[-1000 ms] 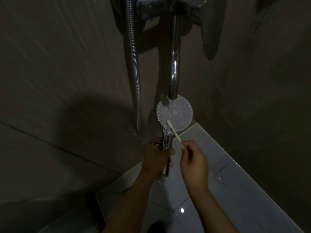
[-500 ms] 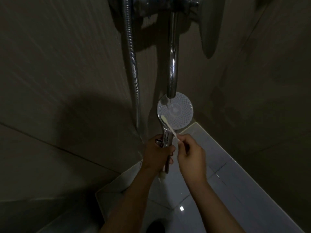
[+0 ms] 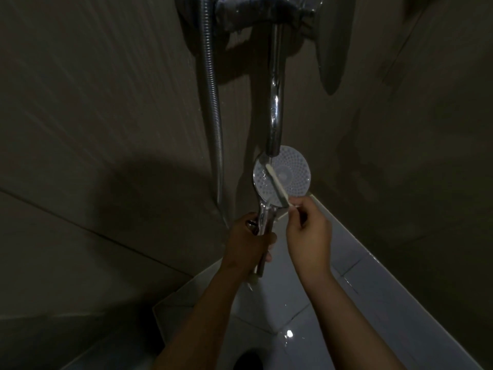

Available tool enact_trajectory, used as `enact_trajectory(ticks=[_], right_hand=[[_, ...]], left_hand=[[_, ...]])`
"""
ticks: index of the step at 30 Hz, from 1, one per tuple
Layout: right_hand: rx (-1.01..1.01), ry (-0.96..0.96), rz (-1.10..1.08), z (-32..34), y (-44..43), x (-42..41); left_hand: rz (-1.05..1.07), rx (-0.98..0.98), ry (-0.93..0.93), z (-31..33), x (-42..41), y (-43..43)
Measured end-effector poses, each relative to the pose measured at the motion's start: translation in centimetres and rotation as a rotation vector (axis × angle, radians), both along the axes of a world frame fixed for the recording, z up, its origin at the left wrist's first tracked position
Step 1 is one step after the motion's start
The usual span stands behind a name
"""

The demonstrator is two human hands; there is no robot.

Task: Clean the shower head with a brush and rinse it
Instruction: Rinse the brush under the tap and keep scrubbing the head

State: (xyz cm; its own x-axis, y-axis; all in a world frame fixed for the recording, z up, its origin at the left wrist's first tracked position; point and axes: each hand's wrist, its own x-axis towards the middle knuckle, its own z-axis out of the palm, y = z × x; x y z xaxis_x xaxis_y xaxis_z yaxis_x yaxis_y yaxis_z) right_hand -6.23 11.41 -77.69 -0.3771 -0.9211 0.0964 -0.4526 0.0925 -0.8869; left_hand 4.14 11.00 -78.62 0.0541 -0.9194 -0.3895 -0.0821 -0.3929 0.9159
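The round white shower head faces up at me, just under the chrome tap spout. My left hand grips its chrome handle from the left. My right hand pinches the end of a pale toothbrush, which lies slanted across the left half of the face with its bristle end near the spout's mouth. Water glints on the left part of the face.
A ribbed metal hose hangs down the dark tiled wall left of the spout. The mixer body sits at the top. Wet pale floor tiles lie below, with a dark drain at the bottom edge.
The brush tip has slid from the lower edge of the face up and left toward the spout. My right hand has risen with it. The left hand keeps its hold.
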Motion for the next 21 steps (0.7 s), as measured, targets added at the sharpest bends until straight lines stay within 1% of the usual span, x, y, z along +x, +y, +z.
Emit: enact_trajectory(ticks=[4, 8, 11, 13, 15, 18, 19, 21], right_hand=[[0.022, -0.002, -0.117, 0.2, -0.8, -1.4], [0.033, -0.030, -0.026, 0.3, -0.6, 0.2], [0.027, -0.068, 0.017, 0.0, 0.3, 1.2], [0.000, -0.068, 0.003, 0.3, 0.1, 0.9], [-0.013, -0.065, -0.056, 0.9, -0.8, 0.0], [0.025, -0.080, -0.151, 1.6, -2.2, -1.0], [0.042, -0.084, -0.143, 1.6, -2.2, -0.9], [0.063, -0.072, -0.058, 1.3, -1.7, 0.1]], left_hand=[[0.003, 0.054, 0.018, -0.4, 0.4, 0.4], [-0.064, 0.033, -0.005, -0.7, 0.2, 0.6], [-0.050, 0.015, 0.009, -0.6, 0.1, 0.6], [-0.040, 0.022, 0.016, -0.5, 0.4, 0.7], [-0.055, 0.039, 0.008, -0.6, 0.8, 0.9], [-0.092, 0.041, 0.011, -0.6, 0.9, 1.1], [-0.097, 0.041, 0.010, -0.7, 0.9, 1.1], [-0.101, 0.042, -0.012, -1.0, 0.9, 1.0]])
